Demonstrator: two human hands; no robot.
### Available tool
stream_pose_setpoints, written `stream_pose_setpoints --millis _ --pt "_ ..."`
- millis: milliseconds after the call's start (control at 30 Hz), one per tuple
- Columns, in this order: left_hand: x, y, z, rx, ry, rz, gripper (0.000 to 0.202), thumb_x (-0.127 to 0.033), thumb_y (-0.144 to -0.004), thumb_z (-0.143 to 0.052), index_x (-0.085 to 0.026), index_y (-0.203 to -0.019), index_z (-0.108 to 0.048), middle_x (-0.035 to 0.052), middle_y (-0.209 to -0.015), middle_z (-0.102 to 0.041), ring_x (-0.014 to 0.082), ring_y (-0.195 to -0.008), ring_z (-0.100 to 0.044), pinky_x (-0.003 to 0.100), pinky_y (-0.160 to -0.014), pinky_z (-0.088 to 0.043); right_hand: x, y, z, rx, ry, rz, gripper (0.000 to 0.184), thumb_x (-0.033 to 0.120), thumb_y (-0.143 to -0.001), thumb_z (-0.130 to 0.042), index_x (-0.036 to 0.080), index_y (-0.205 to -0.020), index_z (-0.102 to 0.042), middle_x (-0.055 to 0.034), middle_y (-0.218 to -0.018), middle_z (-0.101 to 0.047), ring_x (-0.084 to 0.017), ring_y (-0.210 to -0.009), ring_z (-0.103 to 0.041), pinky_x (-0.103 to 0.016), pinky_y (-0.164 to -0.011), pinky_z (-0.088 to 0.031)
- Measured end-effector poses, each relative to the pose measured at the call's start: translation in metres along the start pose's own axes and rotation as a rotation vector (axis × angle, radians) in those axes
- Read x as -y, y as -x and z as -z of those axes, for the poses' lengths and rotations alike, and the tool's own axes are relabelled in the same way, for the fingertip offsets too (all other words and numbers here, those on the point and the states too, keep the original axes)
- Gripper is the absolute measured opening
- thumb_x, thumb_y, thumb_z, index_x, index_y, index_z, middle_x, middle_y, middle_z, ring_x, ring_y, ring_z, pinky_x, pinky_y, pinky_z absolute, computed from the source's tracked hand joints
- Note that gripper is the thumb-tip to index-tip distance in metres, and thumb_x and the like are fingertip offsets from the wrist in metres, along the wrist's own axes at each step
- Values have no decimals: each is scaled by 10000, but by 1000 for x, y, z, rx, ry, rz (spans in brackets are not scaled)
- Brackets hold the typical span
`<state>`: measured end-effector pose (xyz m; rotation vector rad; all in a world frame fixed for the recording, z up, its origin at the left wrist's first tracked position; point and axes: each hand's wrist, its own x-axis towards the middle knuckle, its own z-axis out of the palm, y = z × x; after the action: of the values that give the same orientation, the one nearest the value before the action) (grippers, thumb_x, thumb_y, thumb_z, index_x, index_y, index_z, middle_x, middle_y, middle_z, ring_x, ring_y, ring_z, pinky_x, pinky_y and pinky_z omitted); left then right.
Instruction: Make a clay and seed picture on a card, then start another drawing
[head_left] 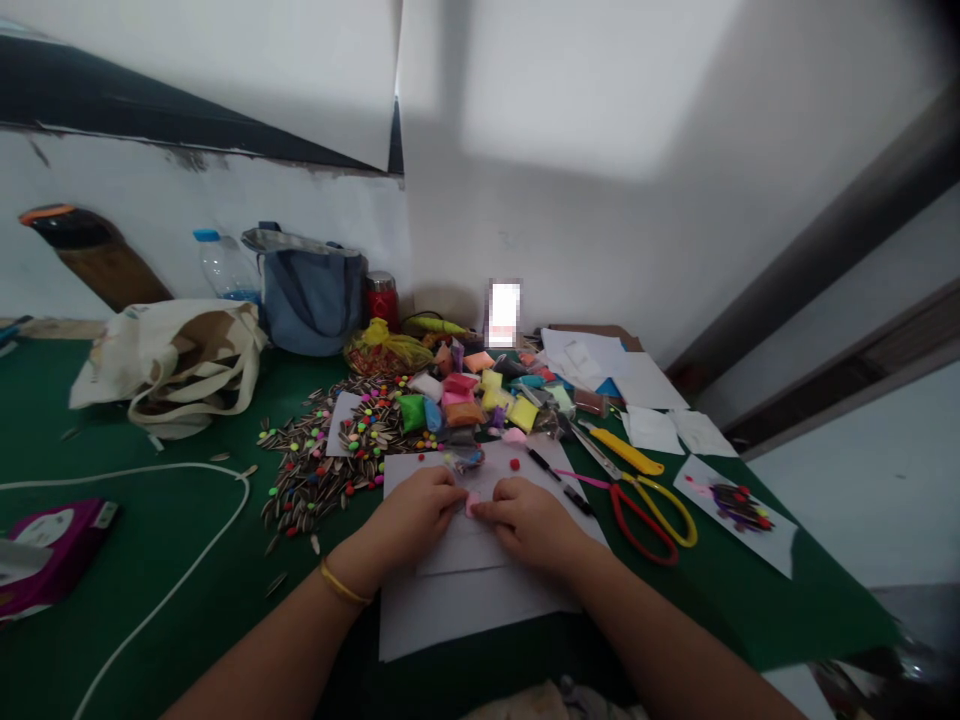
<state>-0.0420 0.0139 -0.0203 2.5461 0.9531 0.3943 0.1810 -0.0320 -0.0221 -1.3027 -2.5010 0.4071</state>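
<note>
A small flat piece of pink modelling clay [472, 503] lies on the white paper [427, 615] between my hands. My left hand [424, 505], a yellow band on its wrist, has its fingers curled and their tips against the clay's left side. From the right, my right hand [529, 515] presses its index fingertip on the clay, the other fingers folded in. A small red ball [514, 464] and a black pen [544, 463] sit just beyond my right hand. Above my left hand is a small clear bag [466, 459].
Sunflower seeds [315, 490] mixed with coloured balls spread to the left. Behind the paper are several coloured clay packets [459, 390]. Scissors [619, 480] and a yellow cutter [626, 448] lie right, near a decorated card [739, 510]. A white cable [172, 560] crosses the green table.
</note>
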Motion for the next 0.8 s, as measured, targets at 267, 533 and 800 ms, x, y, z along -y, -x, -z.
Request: stream_pose_setpoints --millis 267,533,800 --pt "2 -1 -1 -1 11 12 252 -138 -881 -534 -212 -1030 -723 63 -943 -631 195 -890 -570 311 -797 -442 7 -4 -1 49 135 -3 374 203 -899 -511 266 -1248 -629 -48 -905 -597 -185 -819 -515 -296 -710 -364" --pt "2 -1 -1 -2 32 24 266 -132 -883 -525 -211 -1039 -725 66 -952 -638 193 -898 -575 305 -802 -447 3 -4 -4 22 40 -18 441 153 -862 -522 251 -1283 -613 -48 -926 -593 -177 -850 -525 -282 -738 -376" --pt "-1 -2 1 14 25 39 257 -134 -891 -520 -199 -1029 -727 64 -959 -646 196 -906 -580 313 -814 -452 5 -4 -4 22 38 -19 411 165 -860 -522 242 -1248 -635 -51 -924 -598 -180 -853 -533 -285 -745 -385"
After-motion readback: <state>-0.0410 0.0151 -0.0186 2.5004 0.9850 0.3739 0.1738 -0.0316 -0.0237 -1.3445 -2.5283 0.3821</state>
